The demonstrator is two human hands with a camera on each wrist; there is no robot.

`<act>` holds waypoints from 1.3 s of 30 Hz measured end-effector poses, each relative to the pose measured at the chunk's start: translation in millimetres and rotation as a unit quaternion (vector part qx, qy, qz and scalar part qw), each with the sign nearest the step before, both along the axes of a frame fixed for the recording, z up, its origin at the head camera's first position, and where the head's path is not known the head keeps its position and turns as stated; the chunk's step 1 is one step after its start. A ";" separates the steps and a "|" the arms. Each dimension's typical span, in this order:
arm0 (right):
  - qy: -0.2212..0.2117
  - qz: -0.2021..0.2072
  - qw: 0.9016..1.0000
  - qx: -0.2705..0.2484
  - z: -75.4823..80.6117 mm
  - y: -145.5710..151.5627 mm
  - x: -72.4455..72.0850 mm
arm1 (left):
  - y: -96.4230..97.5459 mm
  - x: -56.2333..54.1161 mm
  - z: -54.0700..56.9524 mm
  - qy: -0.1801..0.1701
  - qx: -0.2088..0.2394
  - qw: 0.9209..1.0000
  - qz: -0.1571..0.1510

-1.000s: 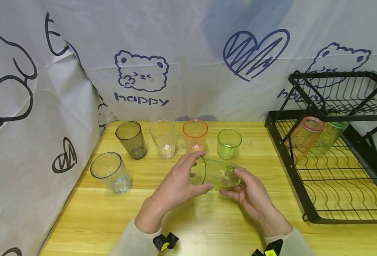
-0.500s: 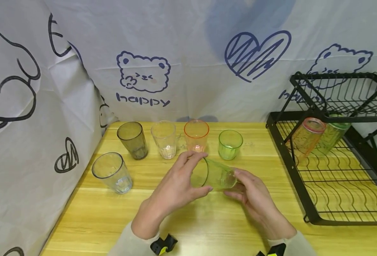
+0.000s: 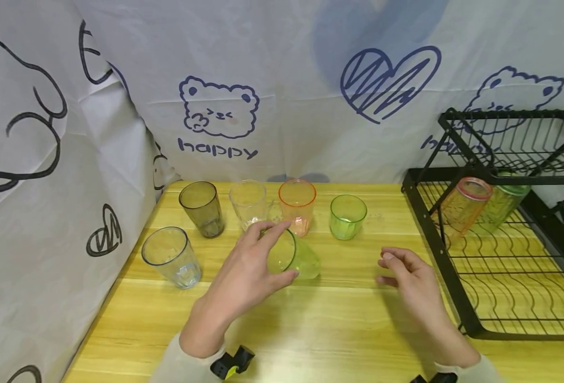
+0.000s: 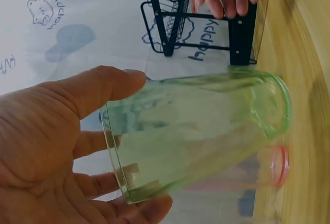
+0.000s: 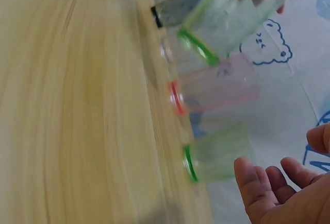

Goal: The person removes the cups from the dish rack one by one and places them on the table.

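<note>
A tall, clear green drinking glass point(image 3: 306, 260) is held by my left hand point(image 3: 243, 276) near its rim, thumb on one side and fingers on the other. In the left wrist view the glass point(image 4: 191, 126) is tilted, its base pointing away from the palm. My right hand point(image 3: 413, 282) is apart from the glass, over the table left of the rack, its fingers loosely bent around nothing. A short green glass point(image 3: 348, 218) and an orange-rimmed glass point(image 3: 297, 207) stand behind the held one.
A clear glass point(image 3: 247, 205), a smoky brown glass point(image 3: 201, 210) and a bluish glass point(image 3: 173, 258) stand upright to the left. On the right is a black two-tier dish rack point(image 3: 530, 335); its lower tier holds an orange glass point(image 3: 465, 205) and a green glass point(image 3: 504, 207), both bottom up.
My right hand has let go of the green glass's base and moved right, toward the rack. The left hand has moved slightly left with the glass, whose base has swung down.
</note>
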State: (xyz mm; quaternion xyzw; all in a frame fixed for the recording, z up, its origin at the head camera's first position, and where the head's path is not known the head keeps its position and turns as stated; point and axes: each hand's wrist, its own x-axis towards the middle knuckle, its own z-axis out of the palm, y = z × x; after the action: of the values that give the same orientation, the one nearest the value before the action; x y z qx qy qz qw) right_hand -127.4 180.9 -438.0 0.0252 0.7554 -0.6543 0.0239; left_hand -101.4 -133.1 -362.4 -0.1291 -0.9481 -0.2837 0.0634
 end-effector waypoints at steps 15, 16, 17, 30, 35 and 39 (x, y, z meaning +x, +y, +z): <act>0.092 -0.031 0.938 0.333 24.8 64.3 1.5 | -38.6 -2.4 8.4 -0.058 -0.082 0.994 0.043; 0.093 -0.032 0.935 0.341 26.9 67.3 0.0 | -40.9 -2.3 8.8 -0.061 -0.086 0.993 0.045; 0.097 -0.034 0.932 0.348 28.9 70.4 -1.5 | -43.1 -2.0 9.6 -0.062 -0.089 0.993 0.045; 0.150 -0.052 0.866 0.474 50.6 114.2 -38.9 | -63.0 -8.8 18.9 -0.092 -0.125 0.987 0.047; 0.192 -0.087 0.842 0.497 54.2 120.5 -53.4 | -67.7 -11.5 19.0 -0.107 -0.132 0.984 0.044; 0.166 -0.096 0.840 0.508 56.8 124.0 -62.7 | -70.0 -14.6 19.3 -0.114 -0.138 0.983 0.037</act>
State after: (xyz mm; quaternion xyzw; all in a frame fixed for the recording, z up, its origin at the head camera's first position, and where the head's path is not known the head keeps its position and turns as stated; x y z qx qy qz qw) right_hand -190.2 304.9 -381.1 -0.0030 0.9685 -0.1717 -0.1805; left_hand -116.0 -203.1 -343.0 -0.0681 -0.9833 -0.1605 -0.0529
